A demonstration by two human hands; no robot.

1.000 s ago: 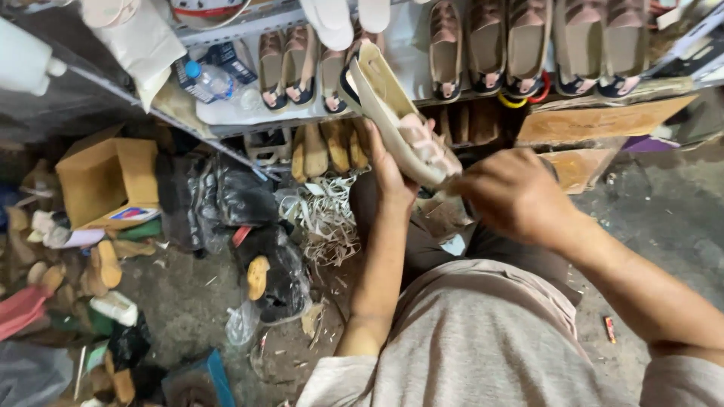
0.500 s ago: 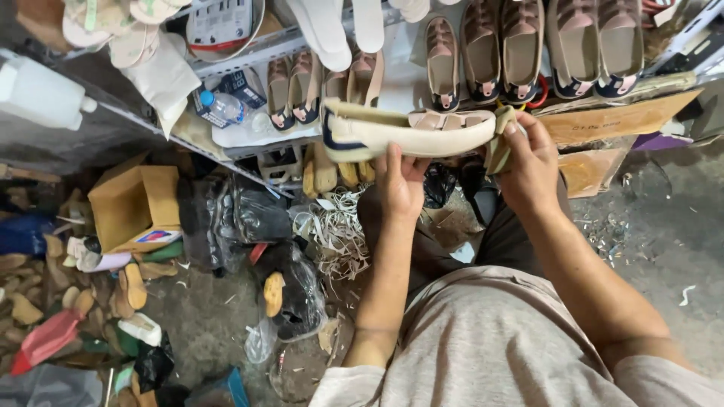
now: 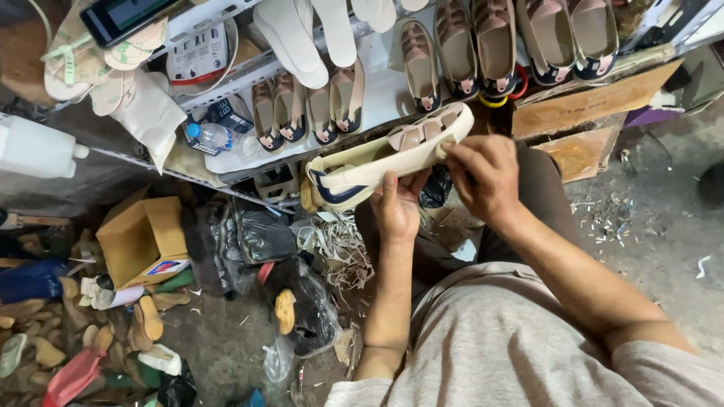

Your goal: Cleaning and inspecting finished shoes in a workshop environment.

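One white bottle (image 3: 34,148) lies at the far left edge. One phone (image 3: 124,16) rests on the wire shelf (image 3: 226,79) above it, beside several bare insoles (image 3: 121,71). One open cardboard box (image 3: 139,237) stands on the floor (image 3: 226,347) below, with loose soles (image 3: 147,316) scattered around it; their count cannot be told. One small water bottle (image 3: 213,136) lies on the shelf. Four finished sandals (image 3: 305,109) stand in a row to its right, toes down. Black bags (image 3: 249,237) and a tangle of pale strips (image 3: 339,245) lie on the floor under the shelf.

One cream sandal (image 3: 385,162) is held up in front of the shelf, lying on its side, heel to the left and straps to the right. The left hand (image 3: 396,207) supports it from below, thumb pressed against the sole edge. The right hand (image 3: 486,177) holds the strap end, fingers pinching the sole rim. Both grips are closed on the sandal.

Five more sandals (image 3: 498,41) stand along the upper right of the shelf. Two cardboard panels (image 3: 596,113) lean below them. The held sandal and both hands block the lower shelf edge behind them.
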